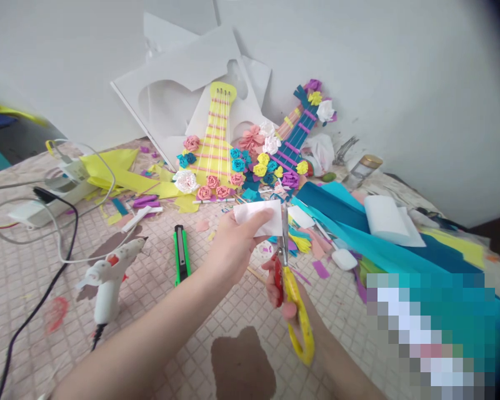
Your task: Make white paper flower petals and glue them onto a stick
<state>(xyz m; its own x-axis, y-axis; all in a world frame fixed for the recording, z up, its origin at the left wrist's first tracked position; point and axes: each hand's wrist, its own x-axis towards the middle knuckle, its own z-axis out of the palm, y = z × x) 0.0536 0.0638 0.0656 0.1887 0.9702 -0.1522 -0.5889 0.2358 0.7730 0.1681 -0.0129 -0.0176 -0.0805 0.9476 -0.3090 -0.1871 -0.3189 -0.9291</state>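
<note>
Between the thumb and fingers of my left hand is a folded piece of white paper, held out above the table. My right hand grips a pair of scissors with one yellow and one red handle. The blades point away from me, along the right edge of the paper; whether they are cutting into it I cannot tell. Just beyond the paper, a yellow guitar-shaped craft piece with strings and paper flowers leans upright. A blue one leans to its right.
A white glue gun and a green box cutter lie to the left, near a power strip and loose cables. Blue crepe paper, a white paper roll and a glass jar are on the right. Colored scraps cover the table's middle.
</note>
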